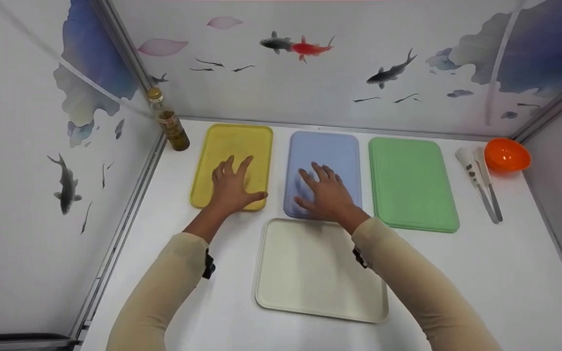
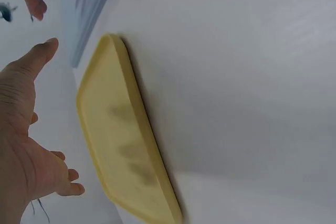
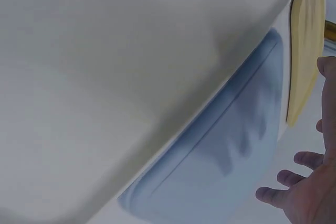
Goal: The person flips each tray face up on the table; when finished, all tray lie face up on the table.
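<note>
Over the yellow tray (image 1: 234, 139), my left hand (image 1: 234, 187) is held with its fingers spread and nothing in it. The left wrist view shows a gap between that hand (image 2: 26, 140) and the yellow tray (image 2: 113, 124). My right hand (image 1: 329, 192) hovers above the blue tray (image 1: 325, 146), its fingers spread too. Its shadow falls on the blue tray (image 3: 210, 177) in the right wrist view. A larger cream tray (image 1: 320, 273) lies nearer to me, partly under my right forearm.
A green tray (image 1: 412, 185) lies right of the blue one. Farther right are tongs (image 1: 481, 185) and an orange bowl (image 1: 507, 155). An oil bottle (image 1: 173, 129) with a gold cap stands in the back left corner. Printed walls (image 1: 286, 92) border the white table.
</note>
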Motion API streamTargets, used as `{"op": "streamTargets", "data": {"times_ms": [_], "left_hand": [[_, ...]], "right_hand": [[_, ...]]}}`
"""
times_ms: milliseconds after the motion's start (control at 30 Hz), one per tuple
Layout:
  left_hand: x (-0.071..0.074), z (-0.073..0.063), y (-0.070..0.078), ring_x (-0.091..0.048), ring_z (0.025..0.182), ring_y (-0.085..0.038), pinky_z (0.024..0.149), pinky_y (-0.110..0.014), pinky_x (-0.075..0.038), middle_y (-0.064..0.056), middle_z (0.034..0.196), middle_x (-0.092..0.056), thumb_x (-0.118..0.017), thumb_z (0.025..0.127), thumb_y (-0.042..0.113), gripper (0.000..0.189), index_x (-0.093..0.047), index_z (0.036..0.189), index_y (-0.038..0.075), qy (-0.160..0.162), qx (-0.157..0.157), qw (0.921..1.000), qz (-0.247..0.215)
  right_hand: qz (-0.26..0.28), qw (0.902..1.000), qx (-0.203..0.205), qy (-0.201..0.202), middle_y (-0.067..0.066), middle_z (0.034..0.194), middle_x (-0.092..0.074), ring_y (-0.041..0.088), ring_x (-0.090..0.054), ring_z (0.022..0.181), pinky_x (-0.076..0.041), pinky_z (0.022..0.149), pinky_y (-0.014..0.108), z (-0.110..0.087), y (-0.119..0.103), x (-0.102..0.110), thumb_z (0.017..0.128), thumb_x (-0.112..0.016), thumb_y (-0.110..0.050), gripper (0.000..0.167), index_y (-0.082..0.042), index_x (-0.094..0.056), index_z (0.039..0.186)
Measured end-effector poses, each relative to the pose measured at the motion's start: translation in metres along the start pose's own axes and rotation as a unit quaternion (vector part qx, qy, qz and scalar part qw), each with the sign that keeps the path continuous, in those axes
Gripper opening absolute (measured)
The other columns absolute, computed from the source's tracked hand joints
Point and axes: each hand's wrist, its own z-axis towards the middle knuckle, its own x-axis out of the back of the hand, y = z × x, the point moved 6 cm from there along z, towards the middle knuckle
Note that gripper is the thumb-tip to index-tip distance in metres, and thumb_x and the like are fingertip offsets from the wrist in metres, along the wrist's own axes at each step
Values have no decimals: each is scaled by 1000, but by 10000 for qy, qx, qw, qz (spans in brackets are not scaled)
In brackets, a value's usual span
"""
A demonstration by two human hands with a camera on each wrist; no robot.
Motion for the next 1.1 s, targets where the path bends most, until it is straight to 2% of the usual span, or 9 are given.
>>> {"op": "streamTargets", "data": {"times_ms": [100, 267, 433, 567, 700, 933, 1033, 1067, 1100], "left_hand": [[-10, 4, 21, -14, 167, -56, 135, -70, -8, -30, 180, -15, -92, 87, 54, 110, -33, 175, 24, -96, -218, 9997, -59], [-26, 12, 47, -15, 167, -55, 136, -68, -14, -30, 180, -15, -95, 85, 49, 113, -31, 175, 27, -337, -343, 9988, -131], [-51, 16, 61, -16, 169, -49, 134, -64, -29, -26, 182, -14, -96, 86, 47, 116, -25, 177, 31, -922, -312, 9952, -96], [-70, 14, 69, -22, 169, -46, 129, -62, -39, -26, 182, -18, -96, 87, 42, 117, -23, 178, 31, -1417, -314, 9893, -148], [-80, 14, 71, -28, 168, -45, 130, -61, -38, -27, 180, -25, -97, 87, 40, 120, -20, 178, 30, -1681, -246, 9854, -61], [-83, 15, 72, -37, 164, -41, 131, -56, -38, -24, 176, -36, -97, 88, 35, 121, -17, 179, 33, -1773, -197, 9835, 314], [-85, 15, 74, -40, 162, -41, 130, -56, -40, -24, 175, -38, -95, 90, 33, 118, -18, 179, 32, -1791, -313, 9823, 441], [-93, 20, 67, -42, 160, -40, 129, -54, -42, -23, 173, -40, -95, 89, 38, 119, -17, 179, 32, -1744, -499, 9822, 485], [-92, 20, 69, -44, 158, -40, 128, -54, -43, -24, 172, -42, -95, 90, 39, 118, -18, 179, 30, -1750, -584, 9813, 545]], "right_hand": [[41, 9998, -176, 101, 27, 180, -28, 54, -33, 163, -35, 127, 71, -12, 23, 3, 108, -63, -59, 83, -17, -36, 174], [208, 9985, -490, 154, 32, 178, -27, 59, -35, 159, -44, 121, 71, -30, 59, 6, 105, -68, -56, 87, -13, -36, 174], [634, 9948, -794, 110, 38, 176, -23, 64, -34, 157, -49, 114, 72, -48, 87, 0, 104, -72, -53, 93, -9, -31, 175], [1162, 9889, -927, -1, 41, 175, -20, 65, -32, 158, -43, 121, 72, -59, 98, -7, 102, -75, -55, 102, -6, -25, 176], [1523, 9827, -1009, -304, 40, 177, -18, 61, -26, 163, -34, 128, 71, -64, 102, -11, 96, -81, -60, 115, -9, -18, 178], [1639, 9814, -862, -513, 38, 178, -18, 59, -24, 165, -32, 130, 69, -67, 106, -8, 87, -95, -47, 126, -9, -17, 178], [1698, 9801, -866, -548, 37, 179, -16, 58, -21, 166, -31, 131, 67, -69, 108, -9, 87, -96, -44, 126, -9, -17, 178], [1722, 9796, -876, -549, 36, 180, -15, 57, -21, 166, -30, 131, 67, -70, 108, -9, 86, -96, -43, 126, -9, -17, 178], [1729, 9795, -874, -542, 37, 179, -15, 58, -20, 166, -30, 131, 67, -70, 109, -9, 86, -97, -43, 127, -8, -17, 178]]}}
